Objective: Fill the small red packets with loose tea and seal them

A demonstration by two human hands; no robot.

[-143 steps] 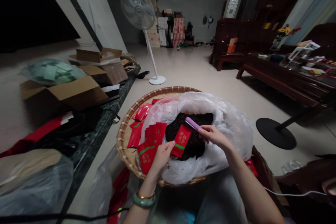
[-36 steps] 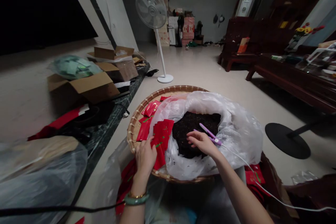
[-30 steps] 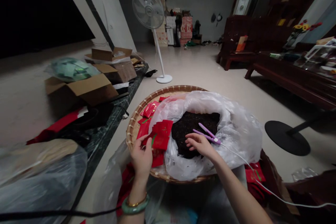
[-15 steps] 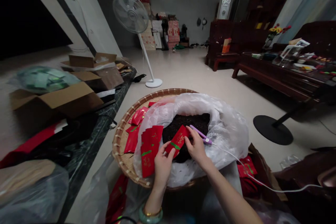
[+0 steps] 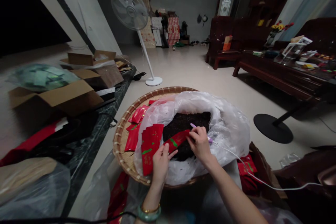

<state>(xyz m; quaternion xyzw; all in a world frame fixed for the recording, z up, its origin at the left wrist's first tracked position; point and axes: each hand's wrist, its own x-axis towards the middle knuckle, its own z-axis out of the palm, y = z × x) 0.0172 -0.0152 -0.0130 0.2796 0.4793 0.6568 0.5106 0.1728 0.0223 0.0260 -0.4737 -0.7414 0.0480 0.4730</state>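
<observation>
A red packet (image 5: 176,141) with a green stripe is held slantwise over a dark, loose, crumbly material (image 5: 181,121) in a clear plastic bag (image 5: 233,126). My left hand (image 5: 160,162) grips its lower end, thumb on top. At the upper right end, the fingers of my right hand (image 5: 200,143) pinch its edge. Behind the right hand lies a purple tong-like device (image 5: 210,140) on a white cord, largely covered by that hand. Left of the packet, a fanned stack of red packets (image 5: 151,143) rests on the bag's edge.
The bag sits in a round woven tray (image 5: 119,136) with more red packets (image 5: 133,140). Cardboard boxes (image 5: 65,94) stand at left. A white fan (image 5: 153,81) stands ahead. At right are a wooden table (image 5: 273,77) and a black round base (image 5: 273,128). Red packets (image 5: 246,164) lie below right.
My right hand has shifted slightly right and now covers more of the purple device. The packet has tilted flatter, its printed face turned partly away.
</observation>
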